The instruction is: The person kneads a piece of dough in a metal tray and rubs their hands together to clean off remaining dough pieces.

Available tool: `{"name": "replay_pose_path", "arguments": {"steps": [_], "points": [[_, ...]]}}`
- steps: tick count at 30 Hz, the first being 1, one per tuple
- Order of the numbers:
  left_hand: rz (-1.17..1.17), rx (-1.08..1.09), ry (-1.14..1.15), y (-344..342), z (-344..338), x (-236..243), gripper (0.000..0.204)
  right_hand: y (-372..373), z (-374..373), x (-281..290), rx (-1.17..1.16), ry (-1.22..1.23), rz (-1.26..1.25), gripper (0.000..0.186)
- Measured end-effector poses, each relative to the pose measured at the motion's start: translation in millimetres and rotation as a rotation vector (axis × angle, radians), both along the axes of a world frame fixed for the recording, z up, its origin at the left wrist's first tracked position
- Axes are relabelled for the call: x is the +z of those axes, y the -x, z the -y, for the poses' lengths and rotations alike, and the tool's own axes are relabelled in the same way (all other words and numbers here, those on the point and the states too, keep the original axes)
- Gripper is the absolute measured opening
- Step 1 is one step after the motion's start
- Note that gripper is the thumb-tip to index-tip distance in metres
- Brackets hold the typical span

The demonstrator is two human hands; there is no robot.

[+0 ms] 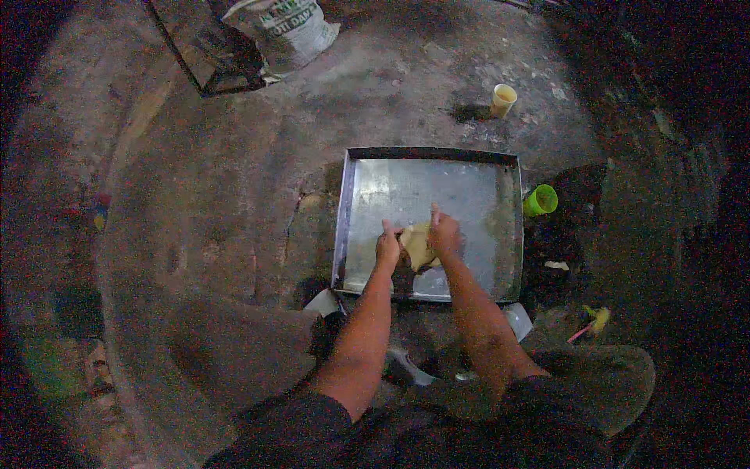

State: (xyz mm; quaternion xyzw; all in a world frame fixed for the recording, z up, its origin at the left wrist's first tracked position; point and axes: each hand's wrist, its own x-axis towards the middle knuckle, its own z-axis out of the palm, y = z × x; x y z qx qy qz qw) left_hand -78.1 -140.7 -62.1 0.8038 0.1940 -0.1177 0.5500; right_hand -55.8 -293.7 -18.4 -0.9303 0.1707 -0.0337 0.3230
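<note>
A shallow square metal tray (422, 191) lies on the floor before me. Inside its near half is a soft, pale yellow piece (419, 245) that resembles dough or cloth; I cannot tell which. My left hand (387, 250) is closed at its left edge, thumb pointing away from me. On its right side my right hand (444, 235) is closed in the same way, thumb raised. Between the two hands the piece sags a little above the tray's bottom. The fingertips are hidden from this view.
A green cup (541, 201) stands against the tray's right side. Farther back is a cream cup (503, 99). At the far left a white sack (295, 39) sits near a dark metal frame (205, 87). A yellow thing with a pink handle (580, 334) lies near right.
</note>
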Motion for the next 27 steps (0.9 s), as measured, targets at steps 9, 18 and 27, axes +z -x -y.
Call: {"name": "replay_pose_path", "arguments": {"steps": [9,18,27], "points": [[0.479,-0.19,-0.005,61.2,21.4,3.0,0.041,25.8,6.0,66.6,0.132,0.083,-0.047,0.061],[0.215,-0.451,-0.266,66.1,10.8,-19.3,0.042,53.1,-26.4,41.4,0.016,0.091,-0.044,0.049],[0.094,-0.568,-0.491,32.1,-7.2,-17.8,0.029,53.9,-48.4,39.5,0.132,0.266,-0.046,0.046]]}}
